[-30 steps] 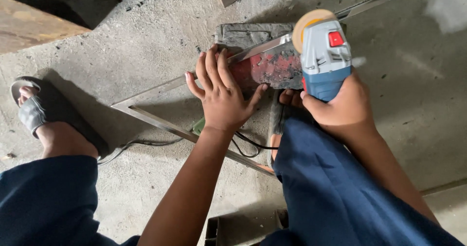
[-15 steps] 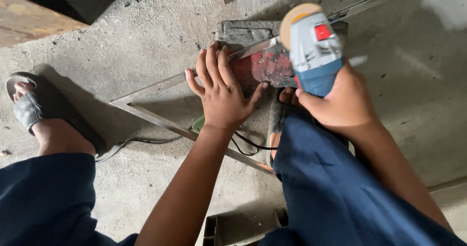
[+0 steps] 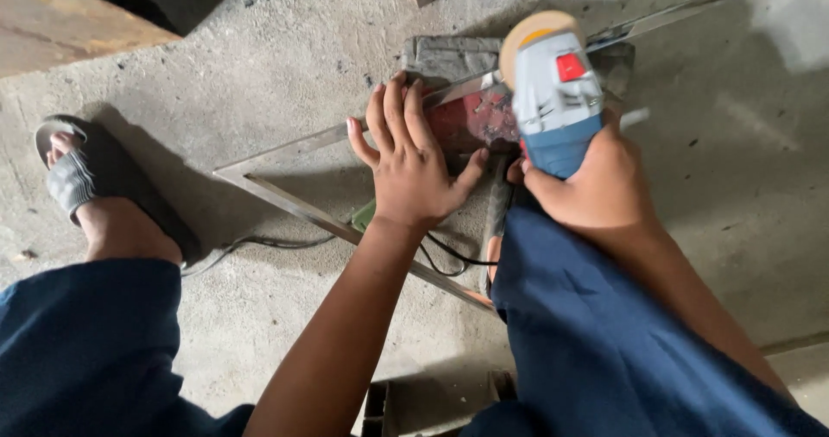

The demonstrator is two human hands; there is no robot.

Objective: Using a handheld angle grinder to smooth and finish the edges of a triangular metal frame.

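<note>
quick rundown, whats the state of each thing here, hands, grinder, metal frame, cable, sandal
left hand: flat, fingers spread, pressing on the red block
right hand: wrapped around the grinder body
angle grinder: held upright over the frame, disc at the metal
metal frame: lying on the concrete floor, one end propped on the block
red block: under the frame, paint worn
black cable: slack on the floor
sandal: worn on the foot

hidden — right hand (image 3: 596, 186) fingers behind grinder body (image 3: 557, 100) | disc blurred | metal frame (image 3: 285, 197) partly under hand, leg
</note>
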